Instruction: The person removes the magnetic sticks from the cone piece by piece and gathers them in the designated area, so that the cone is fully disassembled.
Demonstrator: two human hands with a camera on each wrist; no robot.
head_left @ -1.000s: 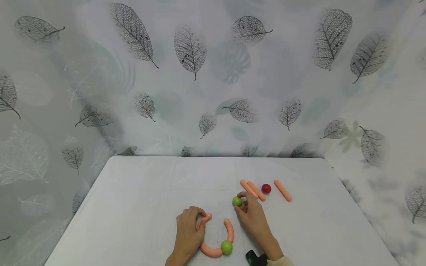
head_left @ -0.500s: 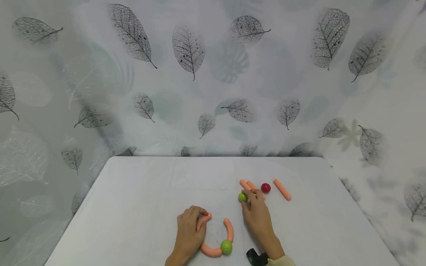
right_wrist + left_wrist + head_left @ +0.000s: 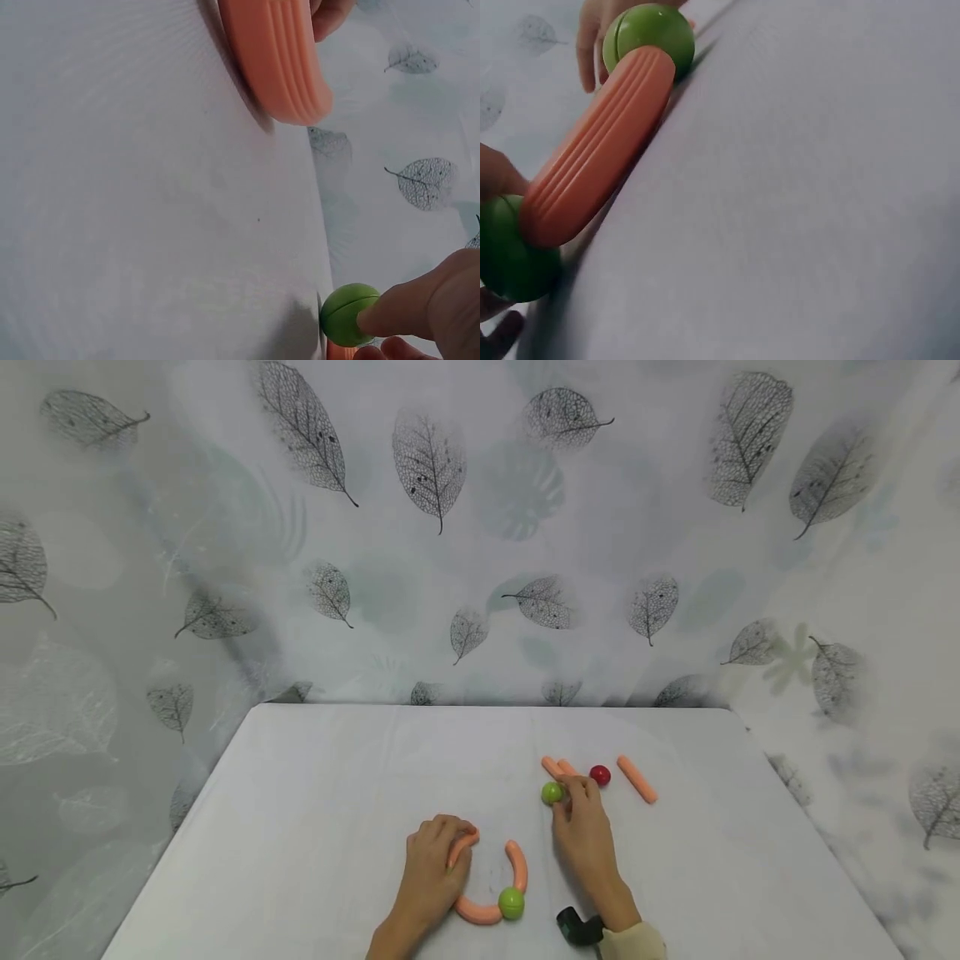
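A: Where are the hands seen?

B: The left hand (image 3: 435,868) is curled on the U-shaped chain (image 3: 491,893) near the table (image 3: 315,793) front edge. A green ball (image 3: 552,792) is pinched by right hand (image 3: 583,827) fingers (image 3: 405,304), beside orange sticks (image 3: 557,767); bare table lies leftward.

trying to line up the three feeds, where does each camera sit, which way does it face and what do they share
Head: above the table, looking forward and down; both hands show, left hand, right hand.
Left wrist: low at the tabletop, looking along the orange chain; fingertips show at the left edge.
Right wrist: low, facing the leaf backdrop; a finger touches the loose green ball.
Shared: the loose green ball shows in the head and right wrist views.
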